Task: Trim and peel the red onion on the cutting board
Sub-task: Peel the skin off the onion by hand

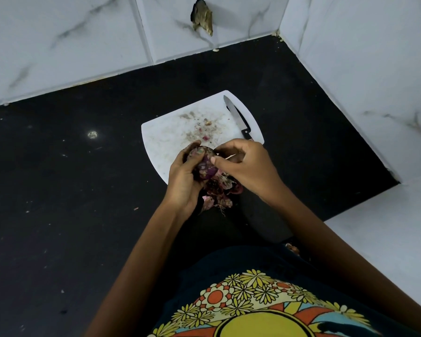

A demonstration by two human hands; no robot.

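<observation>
One red onion [206, 166], one knife [237, 117], one cutting board [165, 137], two hands: left hand [184, 177], right hand [247, 164].

Views: one, worn on the head.
Direction: forward and steeply down, over the person's own chest and forearms.
Nearness: close; the shirt [260, 305] fills the bottom edge, and the left hand [184, 176] and right hand [246, 164] sit near centre.
Centre: the board [165, 132], just beyond the hands.
Upper field: the counter [58, 190] runs up to the wall tiles [71, 40] in a corner at upper right.
Lens: wide-angle; tile lines and counter edges splay outward.
Shared field: none, single view.
</observation>
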